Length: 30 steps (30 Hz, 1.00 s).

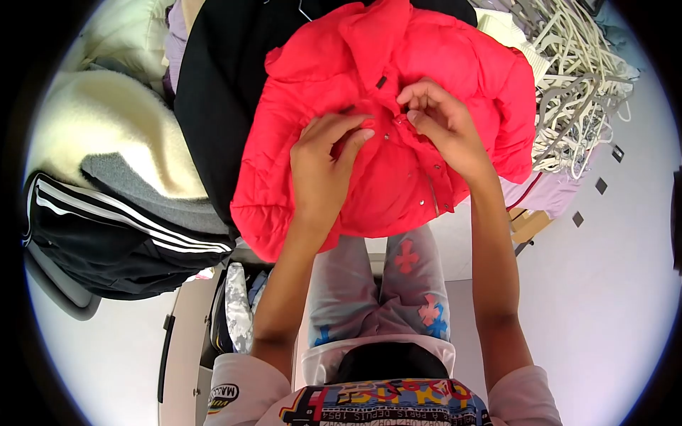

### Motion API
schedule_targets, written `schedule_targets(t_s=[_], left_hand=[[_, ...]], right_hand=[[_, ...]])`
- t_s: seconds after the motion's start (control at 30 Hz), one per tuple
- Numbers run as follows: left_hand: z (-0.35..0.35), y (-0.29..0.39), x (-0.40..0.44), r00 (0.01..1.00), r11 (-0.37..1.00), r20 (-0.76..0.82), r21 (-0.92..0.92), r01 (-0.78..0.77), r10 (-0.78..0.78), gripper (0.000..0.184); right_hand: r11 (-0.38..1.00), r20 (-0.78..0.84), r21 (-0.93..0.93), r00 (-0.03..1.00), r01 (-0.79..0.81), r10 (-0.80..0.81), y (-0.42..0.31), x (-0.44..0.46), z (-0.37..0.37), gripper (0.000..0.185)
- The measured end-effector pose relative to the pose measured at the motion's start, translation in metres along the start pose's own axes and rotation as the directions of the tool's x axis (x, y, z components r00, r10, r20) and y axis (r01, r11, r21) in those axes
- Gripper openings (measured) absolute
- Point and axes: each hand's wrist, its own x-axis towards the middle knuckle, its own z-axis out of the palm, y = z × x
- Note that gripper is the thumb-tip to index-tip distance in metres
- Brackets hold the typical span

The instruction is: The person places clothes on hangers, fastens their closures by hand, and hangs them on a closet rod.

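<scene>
A red puffer jacket (383, 192) lies in front of me with its collar at the far side and its front facing up. Small metal snaps and a stretch of zipper show along its front opening. My left hand (320, 156) pinches one front edge between thumb and forefinger. At the other edge, just below the collar, my right hand (444, 128) is closed with thumb and fingers on the fabric. Part of the edge is hidden by the fingers.
Black clothing (213, 92) lies under the jacket. To the left are a cream fluffy garment (121, 128) and black striped clothing (121, 248) over a chair. White hangers (575, 85) are heaped at the right. An open drawer (217, 319) sits below left.
</scene>
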Motion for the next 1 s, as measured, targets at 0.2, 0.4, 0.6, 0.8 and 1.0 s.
schedule_targets(t_s=[0.2,0.4,0.6,0.8,1.0], left_hand=[[-0.003,0.003,-0.003,1.000,1.000,0.011,-0.006,0.002,-0.002,0.014],[-0.001,0.007,-0.006,0.992,0.983,0.002,-0.134,0.125,-0.126,0.014],[0.002,0.022,-0.009,0.993,0.981,-0.013,-0.162,0.110,-0.114,0.014],[0.007,0.018,-0.007,0.994,0.971,-0.079,-0.231,0.053,-0.074,0.014],[0.005,0.012,-0.006,0.983,0.960,0.020,-0.212,0.180,-0.180,0.014]], right_hand=[[0.902,0.030,-0.391,0.982,0.182,-0.185,-0.023,-0.006,0.008,0.023],[0.783,-0.019,-0.590,0.967,0.195,-0.255,-0.021,-0.013,0.014,0.020],[0.886,-0.026,-0.421,0.974,0.192,-0.223,-0.018,-0.017,0.023,0.014],[0.873,-0.029,-0.439,0.968,0.211,-0.248,-0.012,-0.013,0.026,0.014],[0.927,0.104,-0.352,0.990,0.130,-0.100,-0.016,-0.004,0.013,0.014]])
